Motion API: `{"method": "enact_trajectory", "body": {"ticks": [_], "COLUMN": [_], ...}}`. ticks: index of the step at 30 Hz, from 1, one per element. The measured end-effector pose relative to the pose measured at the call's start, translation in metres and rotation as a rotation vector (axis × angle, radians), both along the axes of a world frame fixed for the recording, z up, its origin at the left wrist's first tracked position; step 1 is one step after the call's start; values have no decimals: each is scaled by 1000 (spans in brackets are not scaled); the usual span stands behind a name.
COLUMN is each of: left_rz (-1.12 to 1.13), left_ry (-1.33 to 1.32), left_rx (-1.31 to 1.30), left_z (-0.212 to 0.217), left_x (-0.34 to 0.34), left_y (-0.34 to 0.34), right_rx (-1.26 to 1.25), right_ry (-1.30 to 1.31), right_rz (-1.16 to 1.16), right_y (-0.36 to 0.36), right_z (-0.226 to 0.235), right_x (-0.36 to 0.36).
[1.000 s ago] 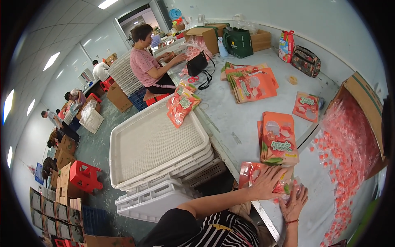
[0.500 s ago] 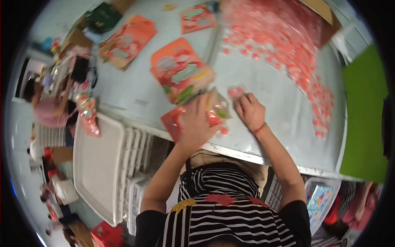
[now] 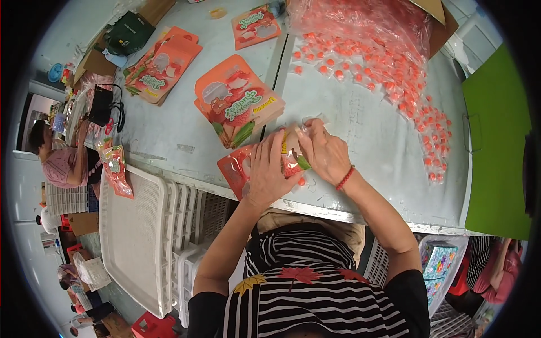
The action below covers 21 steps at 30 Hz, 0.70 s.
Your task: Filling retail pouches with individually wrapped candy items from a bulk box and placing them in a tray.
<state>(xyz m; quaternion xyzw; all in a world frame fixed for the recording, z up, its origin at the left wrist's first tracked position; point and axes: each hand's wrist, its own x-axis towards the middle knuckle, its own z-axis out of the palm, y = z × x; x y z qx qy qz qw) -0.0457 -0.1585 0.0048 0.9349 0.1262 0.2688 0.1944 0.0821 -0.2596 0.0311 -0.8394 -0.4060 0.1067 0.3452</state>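
Evidently both hands are busy at one red pouch (image 3: pixel 232 170) by the table's near edge.
The pouch lies flat on the table (image 3: pixel 349 121), its mouth bulging toward the right; the left hand (image 3: pixel 267 170) is spread across it, thumb apart from the fingers, though I cannot tell whether it pinches the film or only presses. The right hand (image 3: pixel 327 153) touches the mouth with bent fingers, and what they grasp, if anything, is hidden. A wrapped candy (image 3: pixel 301 182) shows just beside the left thumb. Just beyond the hands sits a stack of pouches (image 3: pixel 236 101); farther right, a long heap of wrapped candies (image 3: pixel 389 84) trails from a cardboard box (image 3: pixel 445 29). White trays (image 3: pixel 132 239) stand stacked left of the person.
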Motion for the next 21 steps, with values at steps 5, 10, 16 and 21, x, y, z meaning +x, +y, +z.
{"method": "enact_trajectory", "body": {"ticks": [5,10,16,21], "left_rz": [-16,-32,0,87], "left_ry": [23,3,-50,-107], "left_rx": [-37,-31,-50,-353], "left_z": [4,4,-11,17], "left_x": [2,9,9,-7], "left_y": [1,-5,-2,3], "right_rx": [303,258,84,316], "right_ry": [-98,322,483,258], "right_rz": [-66,-116,65,-30], "right_y": [6,13,14,-14], "right_z": [4,22,32,66], "right_x": [-9,-2,-20,2]}}
